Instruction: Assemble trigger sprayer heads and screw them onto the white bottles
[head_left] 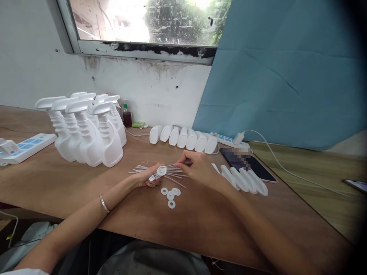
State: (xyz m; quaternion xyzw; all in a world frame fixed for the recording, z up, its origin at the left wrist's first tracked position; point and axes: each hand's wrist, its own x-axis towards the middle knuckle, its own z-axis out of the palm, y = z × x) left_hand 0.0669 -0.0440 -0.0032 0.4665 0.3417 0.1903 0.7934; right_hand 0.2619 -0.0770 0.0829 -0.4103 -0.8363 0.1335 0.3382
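My left hand is closed around a white spray nozzle head, its round end facing me. From the right, my right hand pinches a thin white dip tube whose tip reaches the nozzle head; whether it sits inside the opening I cannot tell. Several loose tubes lie on the table beneath both hands. Just in front of them rest several flat white washers, some overlapping.
Assembled white spray bottles stand at the left, beside a power strip. White bottle-like parts line the back. White curved covers and a dark phone lie at the right, near a cable.
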